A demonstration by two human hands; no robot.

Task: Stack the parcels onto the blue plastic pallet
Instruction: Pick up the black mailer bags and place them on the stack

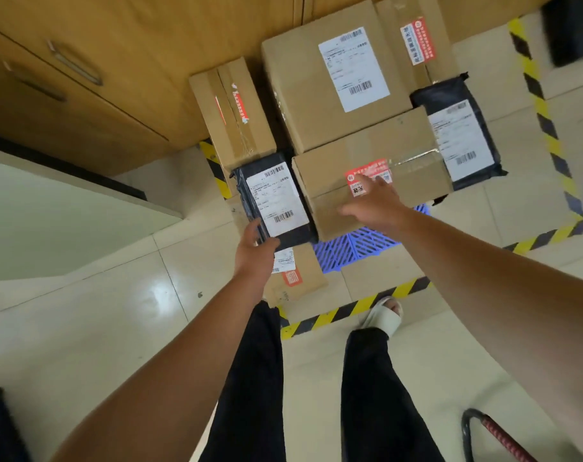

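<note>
A blue plastic pallet (353,248) lies on the floor inside a square of yellow-black tape, mostly covered by parcels. My left hand (255,250) grips the near end of a black bag parcel (277,198) with a white label, held over the pallet's left side. My right hand (371,203) reaches with straight fingers over a brown box (413,171) bearing a red sticker; whether it touches I cannot tell. Behind stand a large brown box (303,95), a tall narrow box (232,111) and another black bag parcel (456,131). A small box (298,278) lies under my left hand.
Wooden cabinets (83,78) with drawer handles rise at the left and back. A white desk top (50,211) juts in at the left. Yellow-black tape (550,128) marks the floor. My legs and a sandal (383,315) stand at the tape's near edge. A trolley handle (483,435) shows bottom right.
</note>
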